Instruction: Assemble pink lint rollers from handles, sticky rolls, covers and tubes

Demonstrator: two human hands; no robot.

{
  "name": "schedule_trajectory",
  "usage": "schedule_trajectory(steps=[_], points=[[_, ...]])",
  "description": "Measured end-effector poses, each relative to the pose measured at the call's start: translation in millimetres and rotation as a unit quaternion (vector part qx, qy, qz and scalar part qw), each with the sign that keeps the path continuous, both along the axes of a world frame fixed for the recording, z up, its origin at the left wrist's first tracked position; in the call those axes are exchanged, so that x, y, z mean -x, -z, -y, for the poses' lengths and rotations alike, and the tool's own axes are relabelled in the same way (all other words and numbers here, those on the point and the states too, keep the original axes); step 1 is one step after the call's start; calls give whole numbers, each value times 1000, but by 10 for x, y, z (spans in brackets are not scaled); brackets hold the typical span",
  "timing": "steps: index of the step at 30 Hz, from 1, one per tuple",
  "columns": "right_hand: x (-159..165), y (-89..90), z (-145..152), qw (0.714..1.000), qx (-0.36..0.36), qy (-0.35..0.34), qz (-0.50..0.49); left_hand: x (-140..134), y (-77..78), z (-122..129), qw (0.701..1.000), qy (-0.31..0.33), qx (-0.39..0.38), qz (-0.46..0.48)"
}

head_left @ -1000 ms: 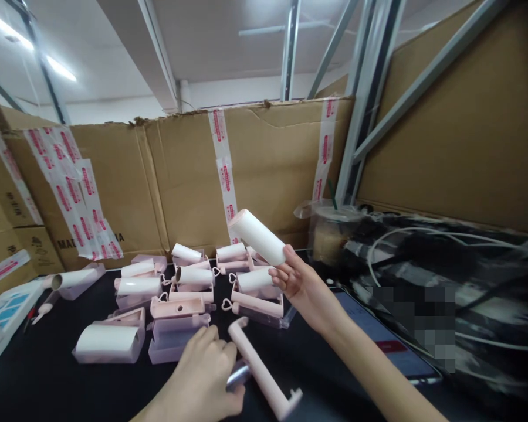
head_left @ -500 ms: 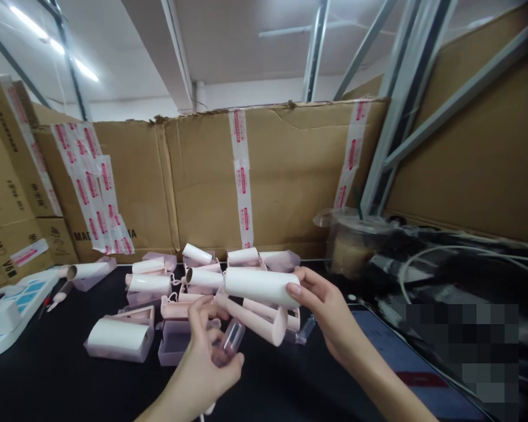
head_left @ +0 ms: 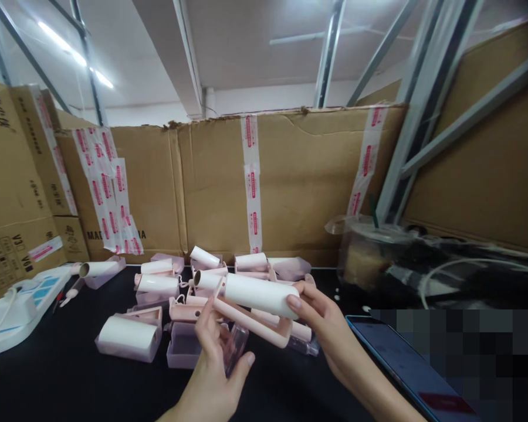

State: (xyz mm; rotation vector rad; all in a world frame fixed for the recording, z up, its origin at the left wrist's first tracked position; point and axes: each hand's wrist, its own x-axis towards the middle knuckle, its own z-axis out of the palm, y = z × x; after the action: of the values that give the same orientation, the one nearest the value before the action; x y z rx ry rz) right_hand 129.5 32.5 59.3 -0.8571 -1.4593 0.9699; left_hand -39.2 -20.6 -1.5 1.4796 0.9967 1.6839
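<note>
My right hand [head_left: 319, 313] pinches the right end of a white lint roller refill [head_left: 259, 293] between thumb and fingers. Just under the refill is a pale pink lint roller frame [head_left: 257, 321], its left end at the fingertips of my left hand [head_left: 215, 357]. A clear purplish plastic piece [head_left: 236, 347] also lies within the curl of that hand, thumb apart from it. Whether the refill touches the frame I cannot tell. Behind the hands sit several more lint rollers, one with a white roll [head_left: 127, 333] in a translucent purple case at the left.
A power strip [head_left: 30, 310] lies at the left edge. On the right are a phone [head_left: 405, 363], a lidded drink cup [head_left: 365, 252] and dark bags with a white cable. A taped cardboard wall [head_left: 211, 187] closes off the back of the black table.
The refill has tilted, its right end lower, and now lies nearer the pink frame. My left hand's fingers have straightened a little along the frame. The whole view has shifted slightly.
</note>
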Motion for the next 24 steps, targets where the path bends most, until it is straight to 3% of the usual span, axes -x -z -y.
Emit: schedule_trajectory(steps=[5, 9, 14, 17, 19, 24], points=[[-14, -14, 26, 1000, -7, -23, 4, 32, 19, -2, 1000, -4, 14, -25], [-11, -18, 46, 999, -14, -38, -21, 141, -157, -10, 996, 74, 49, 21], [19, 31, 26, 995, -27, -92, -10, 250, -411, -31, 938, 202, 211, 187], [38, 60, 37, 991, -42, -123, 29, 282, -444, -22, 913, 254, 238, 214], [44, 69, 65, 987, -56, -139, 63, 294, -420, -16, 910, 251, 250, 215], [66, 85, 110, 980, -60, -160, 99, 295, -337, -39, 927, 168, 268, 199]])
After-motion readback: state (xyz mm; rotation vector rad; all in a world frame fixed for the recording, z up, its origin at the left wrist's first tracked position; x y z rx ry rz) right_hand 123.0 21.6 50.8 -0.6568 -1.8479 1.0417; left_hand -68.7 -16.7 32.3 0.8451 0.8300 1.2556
